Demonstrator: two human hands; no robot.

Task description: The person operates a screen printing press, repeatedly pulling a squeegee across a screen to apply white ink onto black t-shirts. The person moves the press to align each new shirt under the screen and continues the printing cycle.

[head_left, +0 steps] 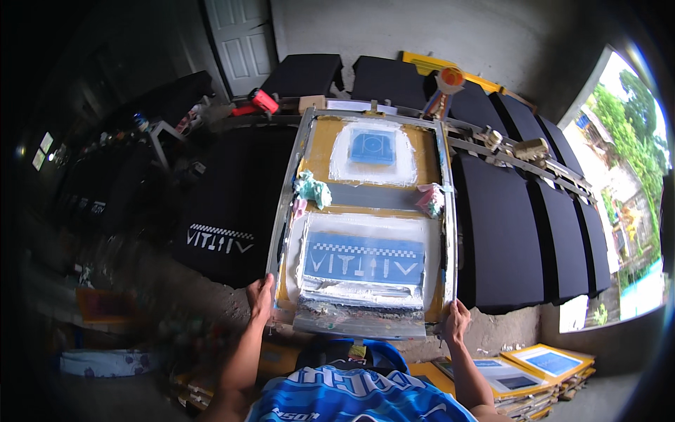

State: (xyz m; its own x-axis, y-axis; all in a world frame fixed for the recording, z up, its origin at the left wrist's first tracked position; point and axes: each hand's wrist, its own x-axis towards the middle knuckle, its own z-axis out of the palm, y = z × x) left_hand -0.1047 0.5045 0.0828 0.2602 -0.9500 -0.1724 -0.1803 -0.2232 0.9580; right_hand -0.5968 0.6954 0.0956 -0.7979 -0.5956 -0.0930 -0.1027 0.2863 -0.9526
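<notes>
A grey wall (pixel 422 32) backs the room, with a bright window opening (pixel 622 190) at right. Black cloth-covered boards (pixel 496 228) stand beyond the far edge and to the right of a screen-printing frame (pixel 373 196); another black board (pixel 232 176) lies along its left edge, a white print (pixel 219 239) near that board's near end. The frame sits directly before the person, its lower blue panel (pixel 364 259) bordered by white ink. A grey squeegee (pixel 362 325) lies across the frame's near edge. The left hand (pixel 261 299) is closed around the near left corner, the right hand (pixel 457 321) around the near right corner. A mint rag (pixel 313 190) rests at the left edge, midway up; a pink-and-green rag (pixel 430 200) sits opposite, at the right edge.
</notes>
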